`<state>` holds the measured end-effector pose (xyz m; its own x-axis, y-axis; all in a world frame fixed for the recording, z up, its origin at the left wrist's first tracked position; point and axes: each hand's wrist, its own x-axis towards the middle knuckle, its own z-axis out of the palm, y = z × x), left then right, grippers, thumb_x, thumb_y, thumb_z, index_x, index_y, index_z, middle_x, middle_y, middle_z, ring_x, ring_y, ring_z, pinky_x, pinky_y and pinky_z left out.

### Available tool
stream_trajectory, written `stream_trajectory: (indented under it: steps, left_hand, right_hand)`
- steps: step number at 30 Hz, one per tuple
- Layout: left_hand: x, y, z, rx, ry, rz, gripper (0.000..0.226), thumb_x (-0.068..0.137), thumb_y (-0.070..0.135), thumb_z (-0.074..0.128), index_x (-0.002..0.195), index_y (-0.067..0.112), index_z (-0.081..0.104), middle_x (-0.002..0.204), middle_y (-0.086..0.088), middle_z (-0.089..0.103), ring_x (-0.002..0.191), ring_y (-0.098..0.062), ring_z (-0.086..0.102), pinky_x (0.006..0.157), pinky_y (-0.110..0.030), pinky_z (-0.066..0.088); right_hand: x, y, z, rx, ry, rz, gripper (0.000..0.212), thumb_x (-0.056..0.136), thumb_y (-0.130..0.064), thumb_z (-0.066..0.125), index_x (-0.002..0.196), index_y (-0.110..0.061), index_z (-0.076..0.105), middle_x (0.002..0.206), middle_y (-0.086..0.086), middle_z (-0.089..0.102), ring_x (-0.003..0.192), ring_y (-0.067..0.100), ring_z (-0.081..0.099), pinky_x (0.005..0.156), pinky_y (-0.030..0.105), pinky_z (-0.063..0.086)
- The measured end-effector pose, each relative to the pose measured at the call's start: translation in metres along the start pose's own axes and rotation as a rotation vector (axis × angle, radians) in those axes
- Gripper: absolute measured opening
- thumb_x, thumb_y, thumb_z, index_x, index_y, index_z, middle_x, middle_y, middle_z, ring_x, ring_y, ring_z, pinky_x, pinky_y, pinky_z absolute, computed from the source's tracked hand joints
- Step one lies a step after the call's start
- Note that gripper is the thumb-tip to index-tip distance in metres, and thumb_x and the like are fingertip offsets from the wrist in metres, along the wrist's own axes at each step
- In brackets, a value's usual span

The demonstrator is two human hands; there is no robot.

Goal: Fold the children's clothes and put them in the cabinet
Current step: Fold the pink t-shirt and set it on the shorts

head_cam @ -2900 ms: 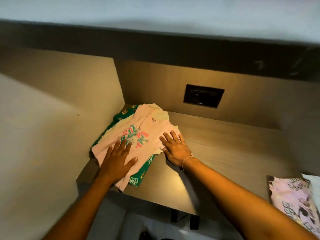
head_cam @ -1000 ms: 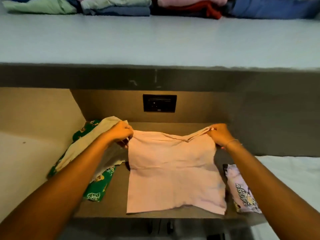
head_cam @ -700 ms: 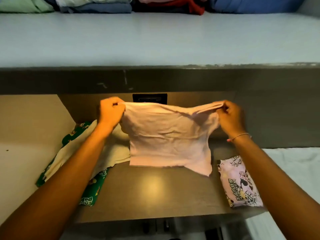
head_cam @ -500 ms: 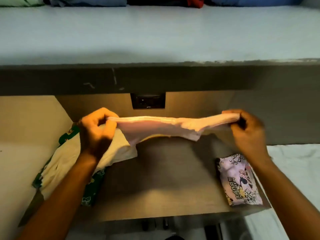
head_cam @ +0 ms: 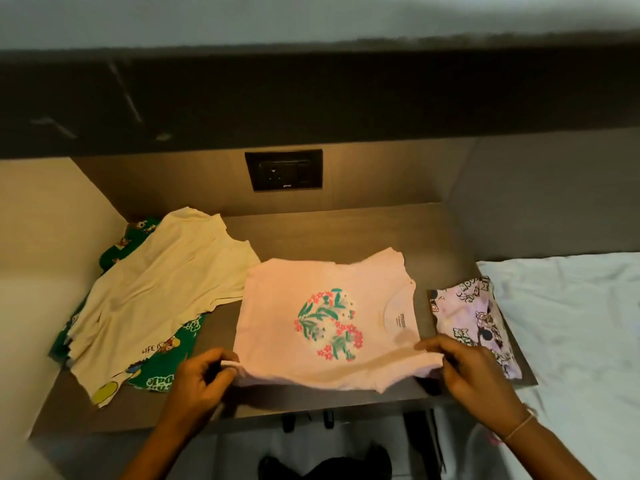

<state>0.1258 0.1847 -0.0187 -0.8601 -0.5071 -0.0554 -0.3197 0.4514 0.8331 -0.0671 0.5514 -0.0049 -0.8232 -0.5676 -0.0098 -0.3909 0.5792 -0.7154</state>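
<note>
A pink child's shirt (head_cam: 277,306) with a green and red flower print lies face up on the brown wooden shelf (head_cam: 332,230), its neck toward the right. My left hand (head_cam: 199,377) pinches the shirt's near left corner. My right hand (head_cam: 474,370) grips its near right corner. To the left lies a cream shirt (head_cam: 156,292) spread over a green printed garment (head_cam: 162,370). A folded lilac cartoon-print garment (head_cam: 478,320) sits at the shelf's right end.
A black wall socket (head_cam: 284,169) is set in the back panel. A dark overhanging ledge (head_cam: 311,95) runs above the shelf. A beige side wall (head_cam: 45,216) closes the left. White bedding (head_cam: 571,323) lies to the right of the shelf.
The pink shirt was lifted off the left pile, held up stretched between both hands, turned over, and now lies print side up on the middle of the shelf.
</note>
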Motion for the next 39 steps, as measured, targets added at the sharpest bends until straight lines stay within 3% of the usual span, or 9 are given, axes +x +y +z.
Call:
stream_trajectory:
  steps: [3, 7, 13, 16, 20, 23, 26, 32, 39]
  left_hand:
    - [0.013, 0.003, -0.004, -0.060, 0.032, -0.043, 0.016, 0.076, 0.026, 0.054, 0.071, 0.016, 0.067, 0.067, -0.007, 0.063, 0.067, -0.024, 0.058, 0.055, -0.031, 0.044]
    - [0.054, 0.015, 0.000, -0.040, 0.027, -0.131, 0.015, 0.090, 0.021, 0.059, 0.079, 0.016, 0.068, 0.078, -0.005, 0.067, 0.076, -0.022, 0.061, 0.064, -0.031, 0.048]
    - [0.135, 0.035, 0.016, 0.235, 0.020, -0.178, 0.018, 0.091, 0.025, 0.058, 0.076, 0.021, 0.067, 0.077, -0.003, 0.066, 0.075, -0.024, 0.060, 0.064, -0.029, 0.046]
    - [0.153, 0.036, 0.027, 0.541, 0.019, -0.181, 0.016, 0.089, 0.034, 0.062, 0.097, 0.022, 0.067, 0.093, -0.005, 0.067, 0.080, -0.021, 0.060, 0.069, -0.030, 0.050]
    - [0.161, 0.028, 0.037, 0.845, 0.039, 0.137, 0.046, 0.084, 0.039, 0.064, 0.126, 0.021, 0.056, 0.130, -0.008, 0.055, 0.116, -0.030, 0.050, 0.091, -0.043, 0.047]
    - [0.170, 0.029, 0.044, 0.979, -0.155, 0.351, 0.053, 0.087, 0.046, 0.058, 0.135, 0.025, 0.049, 0.140, -0.004, 0.048, 0.125, -0.027, 0.040, 0.098, -0.044, 0.036]
    - [0.180, 0.029, 0.045, 1.052, -0.280, 0.429, 0.052, 0.089, 0.048, 0.055, 0.136, 0.030, 0.048, 0.136, 0.000, 0.052, 0.122, -0.023, 0.041, 0.097, -0.041, 0.032]
    - [0.189, 0.036, 0.039, 1.062, -0.348, 0.456, 0.033, 0.086, 0.048, 0.058, 0.113, 0.031, 0.064, 0.120, 0.006, 0.062, 0.113, -0.017, 0.042, 0.098, -0.045, 0.026]
    - [0.152, 0.037, 0.017, 0.864, -0.113, 0.727, 0.018, 0.077, 0.040, 0.069, 0.090, 0.029, 0.074, 0.087, 0.006, 0.074, 0.085, -0.019, 0.060, 0.082, -0.039, 0.041]
  right_hand:
    - [0.010, -0.009, -0.005, 0.184, -0.039, 0.082, 0.043, 0.086, 0.000, 0.063, 0.095, -0.042, 0.068, 0.087, -0.011, 0.074, 0.076, 0.014, 0.069, 0.066, 0.028, 0.060]
    - [0.051, -0.013, -0.006, 0.100, -0.038, 0.220, 0.022, 0.086, -0.013, 0.064, 0.081, -0.033, 0.071, 0.076, -0.012, 0.073, 0.073, 0.009, 0.066, 0.067, 0.030, 0.053]
    - [0.116, -0.011, -0.007, -0.258, 0.008, 0.331, 0.013, 0.089, -0.027, 0.056, 0.087, -0.027, 0.069, 0.083, 0.003, 0.071, 0.076, 0.024, 0.062, 0.071, 0.037, 0.056]
    - [0.127, -0.007, -0.002, -0.454, 0.043, 0.347, 0.016, 0.088, -0.026, 0.059, 0.103, -0.025, 0.064, 0.091, 0.004, 0.068, 0.081, 0.026, 0.062, 0.069, 0.037, 0.056]
    - [0.130, -0.001, 0.002, -0.437, 0.068, 0.167, 0.036, 0.084, -0.025, 0.065, 0.119, -0.032, 0.057, 0.122, 0.002, 0.061, 0.109, 0.025, 0.056, 0.082, 0.041, 0.053]
    - [0.140, -0.004, 0.002, -0.539, -0.150, 0.009, 0.054, 0.086, -0.032, 0.064, 0.136, -0.036, 0.045, 0.140, -0.004, 0.051, 0.127, 0.022, 0.043, 0.101, 0.043, 0.042]
    - [0.154, -0.009, 0.004, -0.633, -0.315, -0.013, 0.053, 0.087, -0.034, 0.062, 0.137, -0.036, 0.046, 0.141, -0.005, 0.050, 0.127, 0.022, 0.042, 0.104, 0.042, 0.038]
    - [0.162, -0.018, 0.009, -0.636, -0.309, 0.015, 0.020, 0.085, -0.037, 0.060, 0.104, -0.032, 0.064, 0.107, -0.002, 0.067, 0.105, 0.023, 0.054, 0.089, 0.038, 0.041]
    - [0.123, -0.012, 0.017, -0.641, -0.012, -0.121, 0.019, 0.074, -0.024, 0.069, 0.088, -0.031, 0.058, 0.094, -0.005, 0.063, 0.092, 0.021, 0.054, 0.073, 0.033, 0.035]
